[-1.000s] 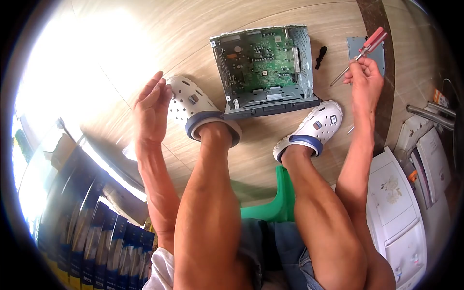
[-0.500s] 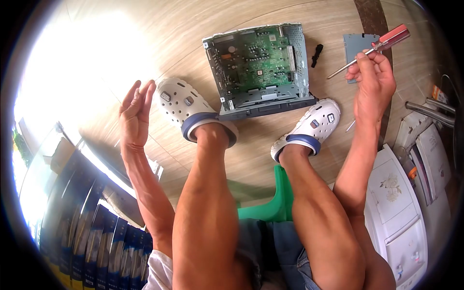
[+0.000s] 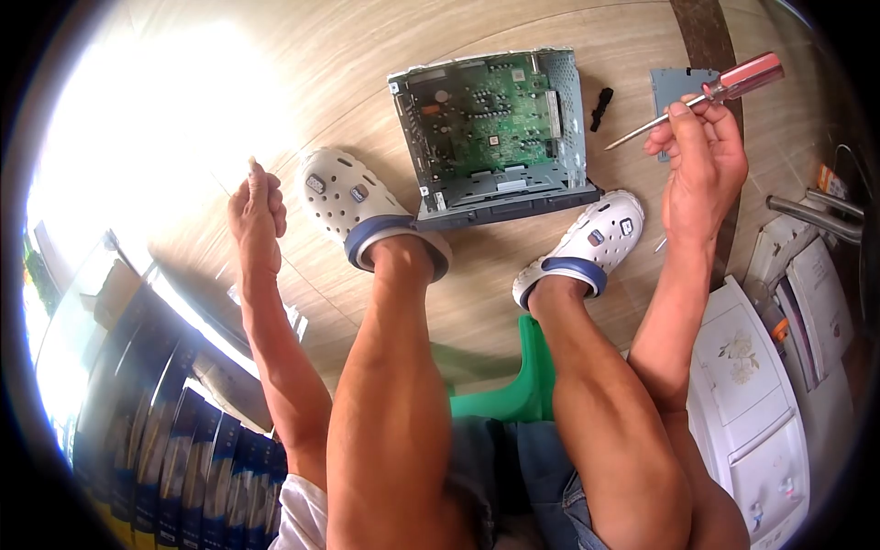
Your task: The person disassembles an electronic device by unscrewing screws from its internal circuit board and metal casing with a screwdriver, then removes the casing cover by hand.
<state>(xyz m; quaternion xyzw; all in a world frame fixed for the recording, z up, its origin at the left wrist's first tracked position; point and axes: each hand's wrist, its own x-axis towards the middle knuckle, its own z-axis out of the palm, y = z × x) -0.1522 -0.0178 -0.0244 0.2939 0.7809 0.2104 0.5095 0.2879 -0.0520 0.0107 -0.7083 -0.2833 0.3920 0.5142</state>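
Note:
My right hand [image 3: 698, 160] is closed on a screwdriver [image 3: 747, 75] with a red, partly clear handle; its metal tip points down-left. My left hand [image 3: 256, 206] is raised left of the left shoe, its fingers curled together; something small and pale shows at the fingertips, too small to make out. Between my feet and just beyond them sits an open metal case [image 3: 577, 119], a green circuit board [image 3: 504, 115] inside and a dark front panel [image 3: 509, 211] toward me. A small black part [image 3: 601, 109] lies right of the case.
A grey metal plate [image 3: 674, 87] lies on the floor behind the right hand. White clogs [image 3: 344, 194] flank the case. A green stool [image 3: 522, 376] is beneath me. White drawers [image 3: 747, 394] stand at the right, blue packages [image 3: 197, 467] at the lower left, metal tubes [image 3: 816, 215] at the far right.
My left hand has moved left, away from the shoe, and its fingers have curled. My right hand has shifted slightly right with the screwdriver, which now tilts flatter.

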